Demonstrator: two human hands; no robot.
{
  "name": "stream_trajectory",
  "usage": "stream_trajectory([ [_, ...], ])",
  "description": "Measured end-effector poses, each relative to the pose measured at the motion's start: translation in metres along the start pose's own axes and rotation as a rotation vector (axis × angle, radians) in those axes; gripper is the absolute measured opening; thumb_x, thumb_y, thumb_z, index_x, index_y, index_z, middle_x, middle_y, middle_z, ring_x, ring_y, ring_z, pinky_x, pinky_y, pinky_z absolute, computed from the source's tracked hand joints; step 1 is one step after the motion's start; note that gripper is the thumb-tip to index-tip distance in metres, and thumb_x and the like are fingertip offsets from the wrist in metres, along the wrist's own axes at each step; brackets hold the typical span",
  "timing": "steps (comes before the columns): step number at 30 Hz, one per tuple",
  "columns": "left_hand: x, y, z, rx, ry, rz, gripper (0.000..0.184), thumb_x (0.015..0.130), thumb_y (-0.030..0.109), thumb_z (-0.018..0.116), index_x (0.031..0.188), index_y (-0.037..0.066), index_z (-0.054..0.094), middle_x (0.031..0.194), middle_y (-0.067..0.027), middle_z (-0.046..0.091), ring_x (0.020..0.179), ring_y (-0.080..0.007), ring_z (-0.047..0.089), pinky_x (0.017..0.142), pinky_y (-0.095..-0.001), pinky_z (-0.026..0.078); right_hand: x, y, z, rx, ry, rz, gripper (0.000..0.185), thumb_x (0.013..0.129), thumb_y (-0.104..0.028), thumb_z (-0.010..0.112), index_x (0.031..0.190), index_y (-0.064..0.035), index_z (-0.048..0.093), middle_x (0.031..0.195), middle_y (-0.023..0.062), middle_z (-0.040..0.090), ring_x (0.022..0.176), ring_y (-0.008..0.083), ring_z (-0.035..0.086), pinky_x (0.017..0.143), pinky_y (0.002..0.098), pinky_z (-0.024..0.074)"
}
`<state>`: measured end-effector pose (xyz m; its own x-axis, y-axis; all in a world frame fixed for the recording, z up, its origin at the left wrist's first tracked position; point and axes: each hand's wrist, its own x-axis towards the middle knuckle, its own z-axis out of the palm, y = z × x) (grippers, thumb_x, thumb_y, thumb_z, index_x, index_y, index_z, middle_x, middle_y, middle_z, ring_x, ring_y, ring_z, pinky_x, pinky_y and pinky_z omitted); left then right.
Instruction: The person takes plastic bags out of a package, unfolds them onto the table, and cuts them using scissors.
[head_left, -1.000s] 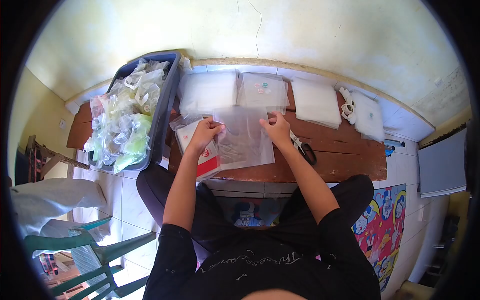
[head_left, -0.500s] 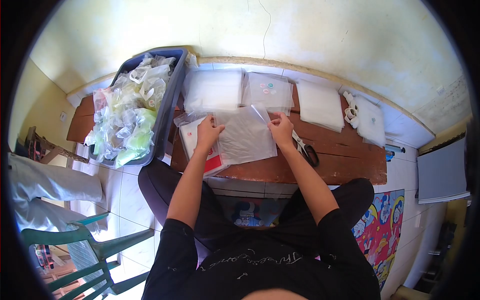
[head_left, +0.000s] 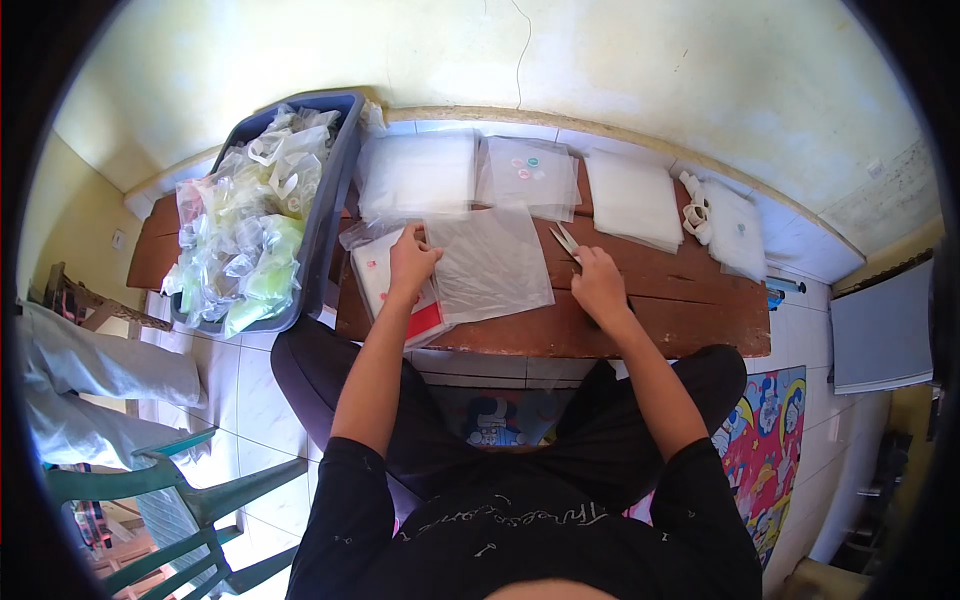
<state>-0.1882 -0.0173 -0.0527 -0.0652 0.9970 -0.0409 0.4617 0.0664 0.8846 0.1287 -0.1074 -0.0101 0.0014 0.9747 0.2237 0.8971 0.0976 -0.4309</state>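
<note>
My left hand (head_left: 412, 262) pinches the left edge of a clear plastic bag (head_left: 490, 265), which lies flat on the brown wooden table. Under that hand is a stack of white printed plastic (head_left: 372, 275) with a red band along its lower part. My right hand (head_left: 600, 288) is closed on a pair of scissors (head_left: 566, 240) just right of the bag. The blades point away to the upper left and look slightly apart; my fingers cover most of the dark handles.
A dark blue crate (head_left: 338, 190) full of used plastic bags stands at the left. Along the back lie clear plastic stacks (head_left: 418, 175), a bag with round stickers (head_left: 526, 185), another stack (head_left: 635, 200) and a white roll (head_left: 697, 212). A green chair (head_left: 120, 485) is at lower left.
My right hand has let go of the bag's right edge, moved right and taken hold of the scissors. The bag's lifted corner now lies flat. My left hand stays at the left edge.
</note>
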Motion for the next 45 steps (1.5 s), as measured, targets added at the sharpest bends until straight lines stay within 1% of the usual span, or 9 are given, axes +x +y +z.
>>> stream_trajectory([
  [3, 0.001, -0.003, 0.002, 0.067, 0.025, 0.055, 0.05, 0.072, 0.003, 0.074, 0.118, 0.0, 0.057, 0.067, -0.0066, 0.067, 0.058, -0.0127, 0.063, 0.056, -0.0272, 0.049, -0.016, 0.013, -0.021, -0.095, -0.075, 0.082, 0.034, 0.076, -0.002, 0.057, 0.11, -0.0053, 0.059, 0.103, 0.0181, 0.057, 0.101, 0.0375, 0.057, 0.088, 0.0461, 0.0479],
  [5, -0.002, 0.005, 0.0, 0.108, 0.01, -0.039, 0.055, 0.07, 0.01, 0.077, 0.121, 0.005, 0.057, 0.075, -0.0089, 0.07, 0.073, -0.0234, 0.069, 0.072, -0.035, 0.052, -0.026, 0.016, -0.03, -0.164, -0.134, 0.101, 0.035, 0.076, -0.003, 0.057, 0.111, -0.0064, 0.059, 0.104, 0.0182, 0.056, 0.101, 0.0386, 0.057, 0.086, 0.0468, 0.0486],
  [9, -0.002, 0.001, 0.005, 0.104, 0.035, -0.06, 0.057, 0.07, 0.012, 0.077, 0.122, 0.005, 0.056, 0.076, -0.0087, 0.07, 0.074, -0.0239, 0.069, 0.072, -0.0356, 0.052, -0.035, 0.013, -0.037, -0.094, -0.196, 0.199, 0.037, 0.077, -0.004, 0.057, 0.113, -0.0067, 0.058, 0.108, 0.0188, 0.055, 0.099, 0.0404, 0.058, 0.085, 0.0471, 0.0492],
  [18, -0.011, 0.004, 0.007, -0.023, 0.04, -0.079, 0.061, 0.069, 0.01, 0.078, 0.124, 0.0, 0.053, 0.08, -0.0111, 0.069, 0.07, -0.0188, 0.066, 0.069, -0.0322, 0.052, -0.042, 0.029, -0.023, -0.052, -0.176, 0.155, 0.042, 0.075, -0.004, 0.061, 0.117, -0.0041, 0.054, 0.115, 0.0203, 0.05, 0.101, 0.0416, 0.057, 0.087, 0.0487, 0.0484],
  [20, -0.014, 0.011, 0.006, -0.028, 0.018, -0.071, 0.063, 0.068, 0.006, 0.078, 0.125, 0.0, 0.052, 0.081, -0.0109, 0.069, 0.069, -0.0176, 0.066, 0.069, -0.0308, 0.052, -0.04, 0.033, -0.018, -0.084, -0.219, 0.188, 0.06, 0.069, -0.007, 0.068, 0.126, -0.0011, 0.052, 0.118, 0.0193, 0.052, 0.102, 0.0422, 0.058, 0.09, 0.0464, 0.0481],
  [24, -0.018, 0.013, 0.008, -0.006, 0.049, -0.011, 0.065, 0.067, 0.004, 0.077, 0.126, 0.0, 0.051, 0.077, -0.0095, 0.068, 0.066, -0.0165, 0.065, 0.067, -0.0299, 0.052, -0.04, 0.023, -0.018, -0.101, -0.221, 0.186, 0.058, 0.069, -0.008, 0.069, 0.123, 0.0001, 0.053, 0.115, 0.0206, 0.052, 0.098, 0.0427, 0.059, 0.088, 0.0468, 0.0495],
  [32, -0.018, 0.012, 0.013, -0.122, 0.049, 0.047, 0.062, 0.073, -0.001, 0.075, 0.129, 0.001, 0.049, 0.072, -0.0048, 0.066, 0.064, -0.0087, 0.061, 0.06, -0.0237, 0.049, -0.04, 0.014, -0.021, -0.111, -0.215, 0.15, 0.04, 0.067, -0.011, 0.071, 0.1, 0.0032, 0.053, 0.106, 0.0243, 0.052, 0.089, 0.0454, 0.061, 0.079, 0.0508, 0.0523],
  [38, -0.01, 0.02, 0.007, -0.3, 0.076, 0.123, 0.059, 0.077, -0.002, 0.074, 0.13, -0.001, 0.049, 0.075, -0.0041, 0.066, 0.067, -0.0092, 0.061, 0.061, -0.0225, 0.049, -0.039, 0.005, -0.022, 0.079, -0.063, 0.142, 0.053, 0.066, -0.013, 0.069, 0.113, 0.0019, 0.05, 0.109, 0.0213, 0.053, 0.096, 0.0425, 0.057, 0.083, 0.0471, 0.0486],
  [45, 0.027, 0.007, -0.002, -0.337, 0.203, 0.027, 0.057, 0.076, -0.003, 0.074, 0.128, -0.001, 0.05, 0.075, -0.004, 0.066, 0.067, -0.0092, 0.061, 0.062, -0.0224, 0.048, -0.006, -0.045, -0.008, 0.224, 0.047, 0.039, 0.049, 0.071, -0.009, 0.068, 0.115, -0.0002, 0.047, 0.112, 0.0201, 0.05, 0.089, 0.0435, 0.058, 0.079, 0.0499, 0.0494],
])
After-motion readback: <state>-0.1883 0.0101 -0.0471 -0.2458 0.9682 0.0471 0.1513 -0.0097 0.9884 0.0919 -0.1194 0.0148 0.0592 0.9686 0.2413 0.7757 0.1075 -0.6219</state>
